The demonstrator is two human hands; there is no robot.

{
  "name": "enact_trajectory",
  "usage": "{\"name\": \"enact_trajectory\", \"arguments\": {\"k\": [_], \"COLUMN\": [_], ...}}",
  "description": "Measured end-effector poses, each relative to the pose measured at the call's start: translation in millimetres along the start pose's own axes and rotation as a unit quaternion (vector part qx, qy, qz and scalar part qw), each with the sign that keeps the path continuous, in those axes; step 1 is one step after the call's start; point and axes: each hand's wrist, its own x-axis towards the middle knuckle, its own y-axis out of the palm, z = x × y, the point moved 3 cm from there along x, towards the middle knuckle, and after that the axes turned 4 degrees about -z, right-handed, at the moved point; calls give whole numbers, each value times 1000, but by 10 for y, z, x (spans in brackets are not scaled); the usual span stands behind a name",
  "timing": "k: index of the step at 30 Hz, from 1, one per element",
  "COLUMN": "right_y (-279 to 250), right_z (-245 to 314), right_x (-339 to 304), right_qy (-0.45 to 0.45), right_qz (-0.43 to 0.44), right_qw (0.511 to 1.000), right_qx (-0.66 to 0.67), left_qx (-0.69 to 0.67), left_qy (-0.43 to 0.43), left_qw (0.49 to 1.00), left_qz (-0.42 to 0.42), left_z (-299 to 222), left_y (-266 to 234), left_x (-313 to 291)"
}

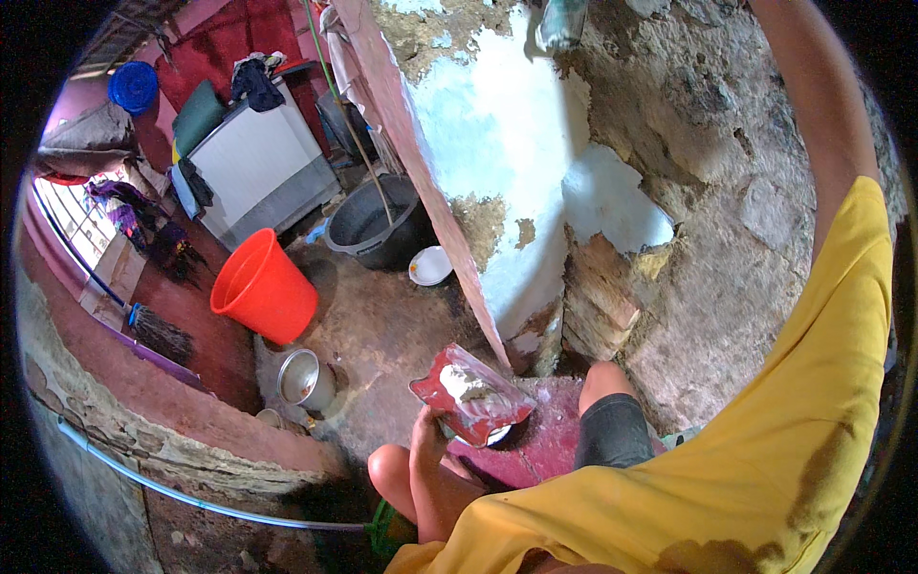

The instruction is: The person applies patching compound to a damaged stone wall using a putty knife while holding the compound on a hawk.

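Observation:
My left hand [427, 435] is closed on the near left edge of a red, curved, sheet-like piece [507, 407] that bears a white lump or smear of paste. Its exact kind I cannot make out. Beneath it, part of a white dish [498, 435] shows on a dark pink ledge [540, 459]; the rest is hidden. My right arm [827, 86] is raised along the right side, and its hand lies beyond the top of the picture.
Close on the right rises a rough wall [736, 220] with peeling pale-blue paint [507, 124]. Further left stand a red bucket [265, 287], a metal pot [308, 380], a black tub [382, 225] with a stick in it, and a white plate [430, 266]. A broom [158, 330] leans at far left.

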Motion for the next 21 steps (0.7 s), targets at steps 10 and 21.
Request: {"name": "enact_trajectory", "arguments": {"k": [10,21], "right_y": [-26,-16], "right_z": [3,-2], "right_x": [-1,6], "right_qy": [-10,-13], "right_qz": [0,7], "right_qw": [1000,1000], "right_qx": [2,10], "left_qx": [-28,-6], "left_qy": [-19,-12], "left_qw": [999,1000], "left_qz": [-21,-23], "left_z": [-10,17], "left_y": [-8,-47], "left_x": [-5,21]}}
